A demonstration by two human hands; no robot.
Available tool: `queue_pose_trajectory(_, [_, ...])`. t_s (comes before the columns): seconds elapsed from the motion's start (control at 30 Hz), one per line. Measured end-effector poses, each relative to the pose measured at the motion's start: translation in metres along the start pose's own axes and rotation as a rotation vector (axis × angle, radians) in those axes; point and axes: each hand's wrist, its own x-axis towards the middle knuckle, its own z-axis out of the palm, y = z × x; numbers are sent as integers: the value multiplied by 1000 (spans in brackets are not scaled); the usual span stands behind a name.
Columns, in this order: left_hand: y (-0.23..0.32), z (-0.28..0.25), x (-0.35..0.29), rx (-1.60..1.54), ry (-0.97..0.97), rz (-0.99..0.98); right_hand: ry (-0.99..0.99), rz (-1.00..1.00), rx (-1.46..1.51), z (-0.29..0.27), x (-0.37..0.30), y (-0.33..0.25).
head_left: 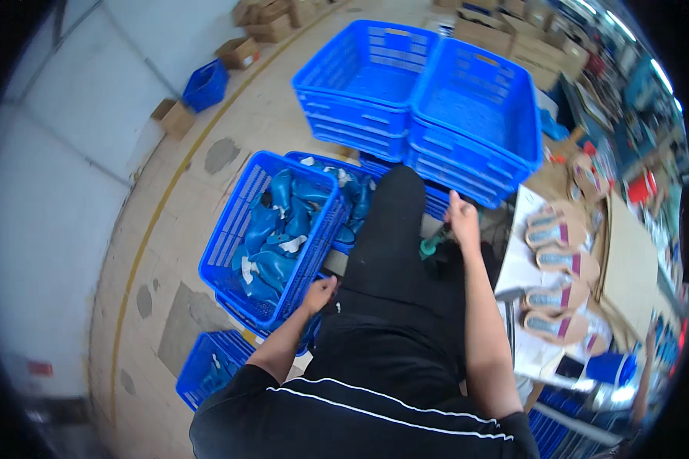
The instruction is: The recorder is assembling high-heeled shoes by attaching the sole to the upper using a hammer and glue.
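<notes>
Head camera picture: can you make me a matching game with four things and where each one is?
Things:
1. blue plastic crate full of blue shoe lasts
2. tan flat sandals
3. brown cardboard box
4. empty stacked blue plastic crates

Places:
A. on the white worktable at the right
B. by the grey wall at the upper left
C. next to the left hand
D. at the top, beyond the right hand

Pairs: 1-C, 2-A, 3-B, 4-D
</notes>
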Motion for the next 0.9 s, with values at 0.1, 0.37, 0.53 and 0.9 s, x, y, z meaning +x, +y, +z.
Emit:
queue_pose_trajectory(0.1, [-9, -38, 60, -265, 361, 80, -23, 75, 66, -13, -4, 3])
queue_pose_trajectory(0.37, [-82, -149, 211, 576, 536, -270, 28, 161, 80, -6, -5, -23])
queue_pose_trajectory(0.53, [-101, -186, 259, 514, -303, 161, 43, 258, 1, -9, -10, -22])
queue_pose_trajectory(0.9, [-27, -209, 205, 573, 217, 175, 79, 228, 3, -6, -4, -46])
